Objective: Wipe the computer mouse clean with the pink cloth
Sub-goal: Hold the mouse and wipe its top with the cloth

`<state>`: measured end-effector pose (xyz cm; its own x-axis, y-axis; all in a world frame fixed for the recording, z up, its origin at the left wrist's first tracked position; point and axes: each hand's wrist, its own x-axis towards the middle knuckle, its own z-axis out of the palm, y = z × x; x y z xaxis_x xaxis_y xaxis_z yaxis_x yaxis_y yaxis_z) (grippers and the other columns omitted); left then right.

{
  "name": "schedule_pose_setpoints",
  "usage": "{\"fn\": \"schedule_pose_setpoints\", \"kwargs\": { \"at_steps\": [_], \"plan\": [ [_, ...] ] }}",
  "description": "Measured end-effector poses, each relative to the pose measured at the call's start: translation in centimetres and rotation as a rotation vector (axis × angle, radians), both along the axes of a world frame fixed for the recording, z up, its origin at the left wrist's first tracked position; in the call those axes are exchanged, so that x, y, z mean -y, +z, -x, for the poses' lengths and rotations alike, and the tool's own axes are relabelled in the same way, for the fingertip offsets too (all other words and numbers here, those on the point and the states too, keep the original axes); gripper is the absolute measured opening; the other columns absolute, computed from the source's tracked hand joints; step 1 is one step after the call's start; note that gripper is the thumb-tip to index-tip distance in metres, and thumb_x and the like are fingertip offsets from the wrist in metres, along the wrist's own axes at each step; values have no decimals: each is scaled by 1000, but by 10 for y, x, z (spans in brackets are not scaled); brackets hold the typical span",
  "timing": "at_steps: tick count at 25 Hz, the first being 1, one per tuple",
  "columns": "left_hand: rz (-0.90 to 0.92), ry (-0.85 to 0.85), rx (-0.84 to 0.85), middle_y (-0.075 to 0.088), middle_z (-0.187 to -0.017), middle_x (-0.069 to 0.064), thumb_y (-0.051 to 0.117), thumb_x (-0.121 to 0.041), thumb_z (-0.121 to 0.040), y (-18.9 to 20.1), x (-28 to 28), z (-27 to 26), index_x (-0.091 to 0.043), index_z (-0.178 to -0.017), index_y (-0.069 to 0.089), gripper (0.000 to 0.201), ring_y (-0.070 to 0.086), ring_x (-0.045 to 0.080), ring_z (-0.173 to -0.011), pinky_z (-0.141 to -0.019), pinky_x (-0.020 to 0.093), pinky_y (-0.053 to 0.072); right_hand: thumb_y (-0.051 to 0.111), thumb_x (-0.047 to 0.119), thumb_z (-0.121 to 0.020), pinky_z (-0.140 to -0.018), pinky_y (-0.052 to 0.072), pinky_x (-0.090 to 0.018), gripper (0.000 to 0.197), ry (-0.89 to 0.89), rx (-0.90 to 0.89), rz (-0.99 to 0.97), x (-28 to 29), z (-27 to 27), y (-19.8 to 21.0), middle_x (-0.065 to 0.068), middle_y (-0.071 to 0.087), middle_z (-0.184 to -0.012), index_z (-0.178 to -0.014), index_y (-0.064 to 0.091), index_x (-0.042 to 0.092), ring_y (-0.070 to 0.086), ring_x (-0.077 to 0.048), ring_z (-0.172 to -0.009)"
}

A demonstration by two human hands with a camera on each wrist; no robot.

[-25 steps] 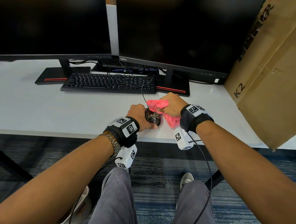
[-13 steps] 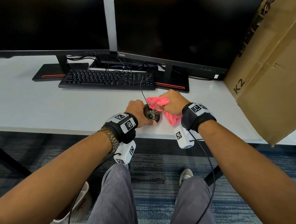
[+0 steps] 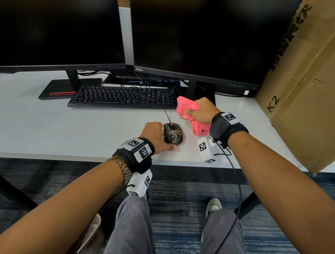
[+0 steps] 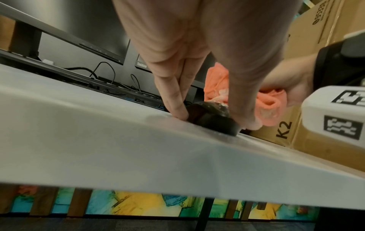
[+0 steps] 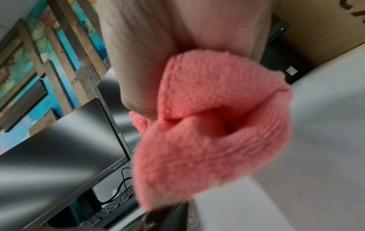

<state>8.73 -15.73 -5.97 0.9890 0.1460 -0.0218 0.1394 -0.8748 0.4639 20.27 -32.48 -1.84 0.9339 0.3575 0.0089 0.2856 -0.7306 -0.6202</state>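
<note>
A black wired computer mouse [image 3: 173, 134] with whitish smears on its back sits on the white desk [image 3: 65, 133] near the front edge. My left hand [image 3: 155, 137] grips it from the left, fingers and thumb against its sides [image 4: 212, 120]. My right hand [image 3: 201, 112] holds a bunched pink cloth [image 3: 188, 114] in a fist, lifted off the mouse and up to its right. The cloth [image 5: 213, 129] fills the right wrist view; there the mouse's edge [image 5: 177, 218] shows below it.
A black keyboard [image 3: 121, 97] lies behind the mouse, with two dark monitors [image 3: 196, 37] over it. A big cardboard box [image 3: 310, 85] leans at the right. The mouse cable [image 3: 164, 107] runs back over the keyboard.
My right hand has lifted the pink cloth off the mouse and moved it up and to the right. The mouse's top is now uncovered. The left hand still holds the mouse.
</note>
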Motion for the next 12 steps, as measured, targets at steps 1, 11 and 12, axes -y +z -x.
{"fn": "schedule_pose_setpoints", "kwargs": {
  "at_steps": [1,11,12],
  "plan": [
    [3,-1,-1,65,-109,8,82,-59,-57,2,0,0,-5,-118,57,85,61,23,-102,-87,33,52,61,9,-87,-63,45,-35,28,0,-21,-3,-1,-1,-3,-8,54,-63,-60,56,11,51,-20,-62],
    [-22,-22,6,54,-86,1,76,-54,-67,3,8,-8,-17,-89,48,52,57,23,-83,-63,28,39,66,10,-88,-58,42,-28,13,97,-164,63,-11,-4,-15,-9,57,-72,-87,69,-2,53,-18,-63],
    [-21,-28,6,55,-87,1,77,-53,-66,2,8,-8,-17,-90,49,52,57,22,-82,-63,28,40,66,10,-88,-55,40,-26,9,118,-168,81,-11,-2,-13,-6,54,-68,-81,66,3,50,-16,-59]
  ]
}}
